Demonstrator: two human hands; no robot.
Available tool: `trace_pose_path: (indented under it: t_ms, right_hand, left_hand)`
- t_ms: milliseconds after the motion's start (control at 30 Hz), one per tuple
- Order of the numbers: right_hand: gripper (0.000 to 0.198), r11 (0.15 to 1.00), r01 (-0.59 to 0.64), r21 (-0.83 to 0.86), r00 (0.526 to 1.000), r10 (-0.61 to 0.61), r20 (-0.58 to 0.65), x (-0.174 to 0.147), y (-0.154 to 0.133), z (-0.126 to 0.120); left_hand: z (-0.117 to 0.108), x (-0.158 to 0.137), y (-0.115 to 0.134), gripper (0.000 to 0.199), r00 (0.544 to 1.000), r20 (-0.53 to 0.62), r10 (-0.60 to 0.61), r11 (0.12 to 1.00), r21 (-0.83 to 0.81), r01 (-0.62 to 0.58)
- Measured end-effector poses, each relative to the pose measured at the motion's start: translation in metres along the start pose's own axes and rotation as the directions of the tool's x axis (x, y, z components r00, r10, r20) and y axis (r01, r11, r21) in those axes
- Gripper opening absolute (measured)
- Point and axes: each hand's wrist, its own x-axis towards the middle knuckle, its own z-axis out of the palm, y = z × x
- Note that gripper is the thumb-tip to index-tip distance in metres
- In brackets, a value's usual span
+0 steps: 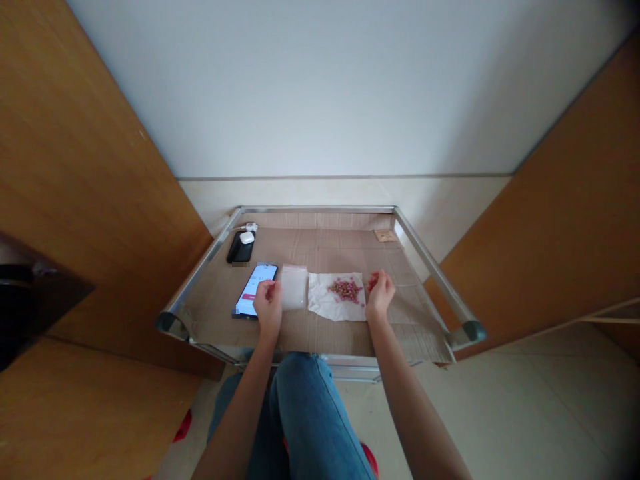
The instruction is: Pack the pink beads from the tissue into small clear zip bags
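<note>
A white paper sheet (323, 306) lies on the cardboard, with many small pink and green pieces (346, 290), like beads or buds, heaped on it. Just past the sheet's right edge is my right hand (381, 293), its fingers curled closed; what they hold, if anything, is hidden. My left hand (269, 307) is also closed, resting over the right side of a lit phone (247, 297); I cannot make out anything in its fingers. Between that hand and the paper lies a stack of clear plastic bags (294, 287).
The cardboard (285, 247) lines a metal-framed tray table (430, 260) set against the wall. At its back left, a white earbud case (247, 237) sits on a black phone (241, 250). A small brown card (385, 235) lies back right. Wooden panels flank both sides.
</note>
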Motion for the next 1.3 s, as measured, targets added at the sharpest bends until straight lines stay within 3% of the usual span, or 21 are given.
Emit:
trace_pose_path:
  t_ms: [1300]
  right_hand:
    - [0.032,1.000,-0.006,0.020,1.000,0.006,0.000,-0.0006,-0.0016,0.0000]
  left_hand:
    - [-0.0007,-0.0003,0.0031,0.014,1.000,-0.004,-0.016,1.000,0.005,0.016]
